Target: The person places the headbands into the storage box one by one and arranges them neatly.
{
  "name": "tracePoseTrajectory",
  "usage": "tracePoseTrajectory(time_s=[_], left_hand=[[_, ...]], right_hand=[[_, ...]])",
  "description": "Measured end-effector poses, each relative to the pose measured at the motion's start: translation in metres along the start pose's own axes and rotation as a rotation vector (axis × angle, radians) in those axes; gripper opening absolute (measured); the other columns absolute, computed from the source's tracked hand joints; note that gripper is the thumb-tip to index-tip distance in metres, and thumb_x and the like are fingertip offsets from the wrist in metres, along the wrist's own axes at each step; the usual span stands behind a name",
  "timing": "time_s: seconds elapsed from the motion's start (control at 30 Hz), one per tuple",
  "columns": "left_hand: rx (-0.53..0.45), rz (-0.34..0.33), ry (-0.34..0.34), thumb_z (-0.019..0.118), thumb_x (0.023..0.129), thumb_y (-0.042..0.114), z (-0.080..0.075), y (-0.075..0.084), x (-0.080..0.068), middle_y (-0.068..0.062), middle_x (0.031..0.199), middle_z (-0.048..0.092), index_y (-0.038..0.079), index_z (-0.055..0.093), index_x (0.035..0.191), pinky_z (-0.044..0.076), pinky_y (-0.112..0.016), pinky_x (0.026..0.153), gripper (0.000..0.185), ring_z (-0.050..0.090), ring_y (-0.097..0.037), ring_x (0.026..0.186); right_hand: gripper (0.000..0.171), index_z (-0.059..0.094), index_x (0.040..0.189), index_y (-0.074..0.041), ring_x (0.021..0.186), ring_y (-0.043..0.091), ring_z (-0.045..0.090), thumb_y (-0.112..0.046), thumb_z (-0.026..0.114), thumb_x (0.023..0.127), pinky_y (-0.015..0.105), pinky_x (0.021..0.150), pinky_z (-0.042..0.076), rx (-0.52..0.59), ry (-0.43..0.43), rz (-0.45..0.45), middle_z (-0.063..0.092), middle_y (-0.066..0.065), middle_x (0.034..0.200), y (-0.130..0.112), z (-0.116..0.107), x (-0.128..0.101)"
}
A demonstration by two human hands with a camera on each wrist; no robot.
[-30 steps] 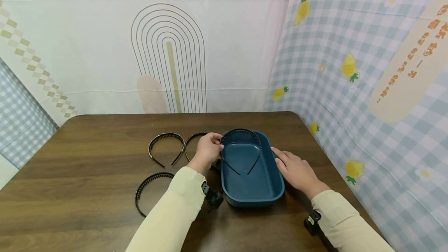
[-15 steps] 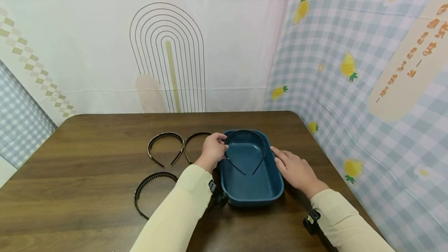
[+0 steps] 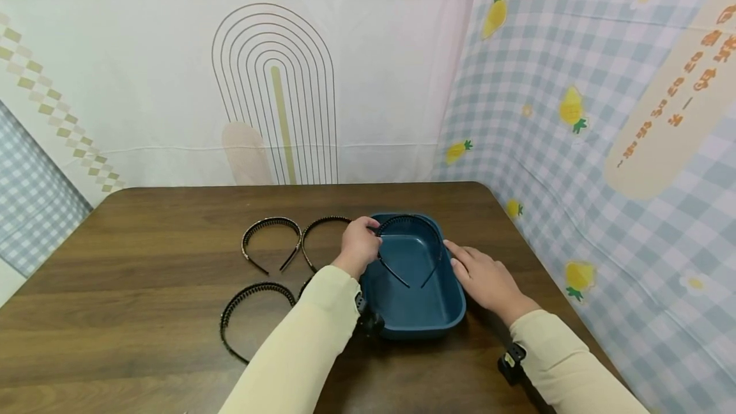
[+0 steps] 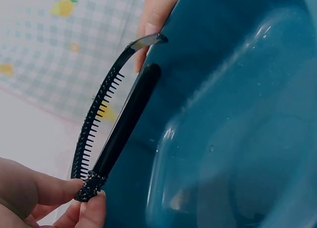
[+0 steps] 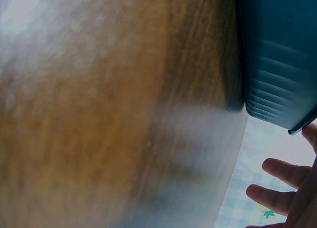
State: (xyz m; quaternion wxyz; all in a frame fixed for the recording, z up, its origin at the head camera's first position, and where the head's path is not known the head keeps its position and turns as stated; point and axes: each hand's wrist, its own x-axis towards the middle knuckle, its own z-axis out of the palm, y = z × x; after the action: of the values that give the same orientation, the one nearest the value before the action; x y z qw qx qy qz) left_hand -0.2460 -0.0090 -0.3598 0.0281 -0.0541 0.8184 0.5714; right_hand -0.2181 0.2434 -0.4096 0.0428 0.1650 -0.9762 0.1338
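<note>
Brown tabletop [image 3: 144,260], toward its right edge: I'm tracking left hand [image 3: 360,246], fingers pinching headband [image 4: 128,123] that's spanning rightward over bin [image 3: 416,328], ends facing near edge; right hand [image 3: 489,278], straight-fingered, touching bin.

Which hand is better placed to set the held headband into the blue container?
The left hand, I'd judge: it pinches the headband over the blue container. The right hand holds no headband and touches the container's right side, likely suiting steadying.
</note>
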Motion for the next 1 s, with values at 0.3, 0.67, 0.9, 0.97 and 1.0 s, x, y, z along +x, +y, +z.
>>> tracePoseTrajectory(time_s=[0.3,0.67,0.9,0.97,1.0], left_hand=[[0.161,0.033,-0.011,0.053,0.093,-0.003,0.010,-0.001,0.003,-0.002,0.062,0.046,0.004,0.060,0.122,0.035,-0.025,0.048,0.030,0.040,-0.014,0.050],[0.185,0.046,-0.006,0.049,0.090,-0.008,0.015,0.003,0.000,-0.015,0.095,0.064,0.003,0.062,0.119,0.032,-0.025,0.047,0.033,0.037,-0.015,0.049],[0.200,0.055,-0.002,0.048,0.086,-0.010,0.011,0.006,0.003,-0.018,0.111,0.062,0.000,0.062,0.117,0.035,-0.027,0.052,0.035,0.049,-0.024,0.073],[0.204,0.040,-0.004,0.049,0.086,-0.010,0.011,0.007,0.004,-0.018,0.110,0.062,0.000,0.062,0.118,0.035,-0.026,0.050,0.036,0.049,-0.024,0.072],[0.207,0.031,-0.008,0.049,0.087,-0.010,0.011,0.007,0.005,-0.017,0.110,0.062,0.001,0.062,0.118,0.034,-0.026,0.049,0.036,0.047,-0.023,0.069]], right_hand=[[0.050,0.034,0.151,-0.019,0.123,0.040,0.050,-0.038,0.032,0.106,0.064,0.093,0.041,0.003,-0.006,0.005,0.050,0.018,0.140,0.000,0.000,0.000],[0.050,0.035,0.151,-0.018,0.123,0.039,0.051,-0.037,0.033,0.105,0.062,0.093,0.042,0.003,-0.007,0.003,0.051,0.018,0.139,-0.001,-0.001,0.000],[0.049,0.036,0.151,-0.017,0.124,0.040,0.050,-0.036,0.034,0.105,0.063,0.093,0.041,0.001,-0.016,0.009,0.050,0.019,0.139,-0.002,-0.001,0.000],[0.049,0.035,0.151,-0.017,0.123,0.040,0.050,-0.036,0.034,0.105,0.063,0.093,0.041,0.002,-0.018,0.006,0.050,0.019,0.139,-0.001,-0.002,0.000],[0.049,0.035,0.151,-0.018,0.123,0.040,0.050,-0.036,0.034,0.105,0.063,0.093,0.041,0.002,-0.020,0.005,0.050,0.019,0.139,-0.001,-0.002,0.000]])
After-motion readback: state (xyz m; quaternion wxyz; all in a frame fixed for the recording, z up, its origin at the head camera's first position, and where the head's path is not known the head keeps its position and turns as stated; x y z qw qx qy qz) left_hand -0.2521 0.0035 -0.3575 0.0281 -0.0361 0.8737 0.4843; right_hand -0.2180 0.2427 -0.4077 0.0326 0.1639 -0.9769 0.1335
